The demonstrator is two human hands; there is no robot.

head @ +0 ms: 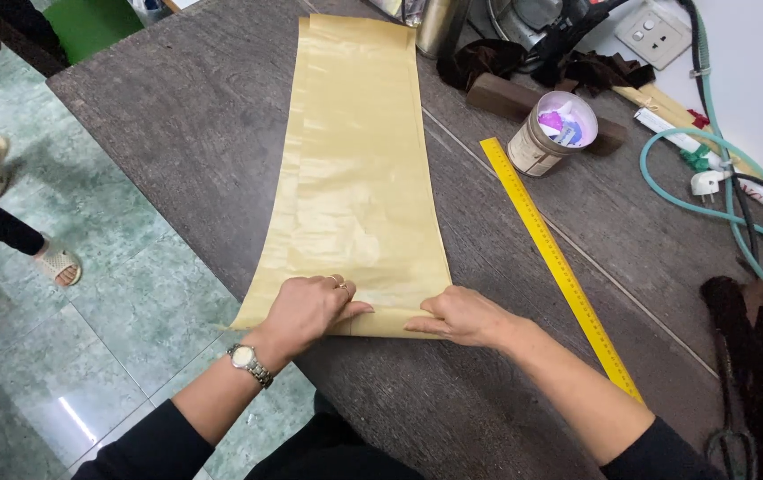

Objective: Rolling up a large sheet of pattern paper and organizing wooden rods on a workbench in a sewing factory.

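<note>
Around the work, the dark wood-grain tabletop (203,133) carries a fair scatter of things, all lying off to the right of the paper and none between the hands and the sheet. One yellow ruler (559,264) lies slantwise just beside the sheet's right edge, running from the middle of the tabletop towards the near right corner. One round tin (548,133) stands beyond the ruler's far end, holding small pink, purple and blue bits. Behind the tin lies one brown block (506,96), with dark brown cloth (488,59) bunched at the back near a shiny metal cylinder (439,27). One teal hose (710,206) loops along the right side, by a white wall socket (657,34). At the near right edge, one pair of scissors (735,418) lies by more dark cloth. On the green tiled floor (115,293) to the left stand another person's feet in pale sandals (57,264).

One long strip of tan paper (355,169) stretches away from the person, flat, slightly glossy and faintly creased, widening a little towards its near end, which lies at the tabletop's near left edge. The two hands rest on that near end. The left hand (306,311), with a wristwatch (246,360) and rings, presses the paper down with fingers curled, its grip closed on the edge. The right hand (461,317) pinches the same edge, where the paper is turned up in a narrow fold.
</note>
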